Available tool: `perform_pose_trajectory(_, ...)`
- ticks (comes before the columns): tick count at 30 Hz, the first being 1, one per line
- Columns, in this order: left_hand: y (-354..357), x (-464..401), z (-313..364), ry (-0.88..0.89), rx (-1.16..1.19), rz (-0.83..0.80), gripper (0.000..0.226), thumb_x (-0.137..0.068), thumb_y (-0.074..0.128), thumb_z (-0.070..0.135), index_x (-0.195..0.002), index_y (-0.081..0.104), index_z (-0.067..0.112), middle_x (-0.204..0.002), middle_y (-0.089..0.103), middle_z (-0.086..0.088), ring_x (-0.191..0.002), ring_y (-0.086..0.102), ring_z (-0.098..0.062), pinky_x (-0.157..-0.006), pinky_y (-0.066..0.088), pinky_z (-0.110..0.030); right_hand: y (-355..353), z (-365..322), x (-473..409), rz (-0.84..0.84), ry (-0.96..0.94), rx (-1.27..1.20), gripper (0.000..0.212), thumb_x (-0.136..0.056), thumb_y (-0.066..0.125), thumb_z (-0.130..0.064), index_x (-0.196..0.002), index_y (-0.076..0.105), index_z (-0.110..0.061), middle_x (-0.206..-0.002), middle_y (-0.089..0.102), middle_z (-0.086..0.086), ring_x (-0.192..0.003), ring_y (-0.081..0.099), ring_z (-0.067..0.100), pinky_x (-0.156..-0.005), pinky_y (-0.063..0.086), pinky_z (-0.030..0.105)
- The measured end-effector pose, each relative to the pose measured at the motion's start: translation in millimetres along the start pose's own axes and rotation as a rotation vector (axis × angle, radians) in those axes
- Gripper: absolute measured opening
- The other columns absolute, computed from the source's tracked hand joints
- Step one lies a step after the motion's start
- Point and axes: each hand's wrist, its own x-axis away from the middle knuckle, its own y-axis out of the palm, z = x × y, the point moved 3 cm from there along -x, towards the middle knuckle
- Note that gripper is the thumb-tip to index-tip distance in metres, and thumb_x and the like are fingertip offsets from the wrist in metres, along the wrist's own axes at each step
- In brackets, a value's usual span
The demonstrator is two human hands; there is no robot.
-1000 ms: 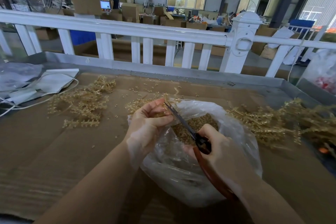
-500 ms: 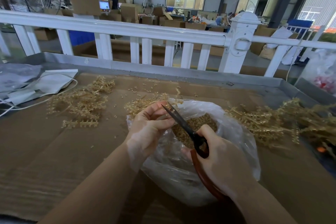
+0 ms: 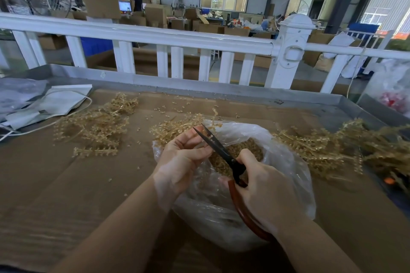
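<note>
While we trim over open bag, clippings drop straight in, so bag sits mid worktop, toward front edge, under both hands. Left hand curls fingers round small sprue piece, mostly hidden, feeding it to scissors. Right hand clamps red handles; blades look slightly apart at tips. Sprue heap lies at right edge, within our reach; second heap lies toward left.
</note>
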Motion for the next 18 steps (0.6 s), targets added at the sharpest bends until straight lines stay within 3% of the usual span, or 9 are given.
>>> perform_pose_trajectory(5, 1.0, -0.8, -1.8, -0.006, 0.038, 0.012, 0.05, -0.054, 0.06, -0.017, -0.1, 0.063, 0.002, -0.083, 0.071, -0.01, -0.073, 0.071, -0.018, -0.061, 0.056, -0.022, 2.1, 1.2, 1.2, 0.016, 0.014, -0.045, 0.032, -0.086, 0.059, -0.055, -0.084, 0.039, -0.03, -0.053, 0.036, -0.018, -0.041, 0.037, -0.002, -0.045, 0.036, 0.012)
perform_pose_trajectory(10, 1.9, -1.0, -5.9, -0.016, 0.066, 0.024, 0.051, -0.054, 0.059, -0.018, -0.1, 0.063, 0.002, -0.08, 0.073, -0.007, -0.072, 0.072, -0.017, -0.061, 0.056, -0.021, 6.5, 4.2, 3.2, 0.01, 0.031, -0.08, 0.031, -0.086, 0.058, -0.054, -0.085, 0.038, -0.03, -0.055, 0.041, -0.018, -0.043, 0.041, -0.004, -0.057, 0.04, 0.005)
perform_pose_trajectory(18, 4.9, -1.1, -8.3, -0.022, 0.03, 0.005, 0.049, -0.054, 0.06, -0.016, -0.099, 0.063, 0.003, -0.08, 0.073, -0.006, -0.071, 0.071, -0.015, -0.065, 0.057, -0.021, 5.3, 3.2, 1.2, 0.0, 0.057, -0.118, 0.038, -0.083, 0.052, -0.061, -0.075, 0.028, -0.033, -0.055, 0.044, -0.008, -0.049, 0.048, 0.002, -0.057, 0.039, 0.01)
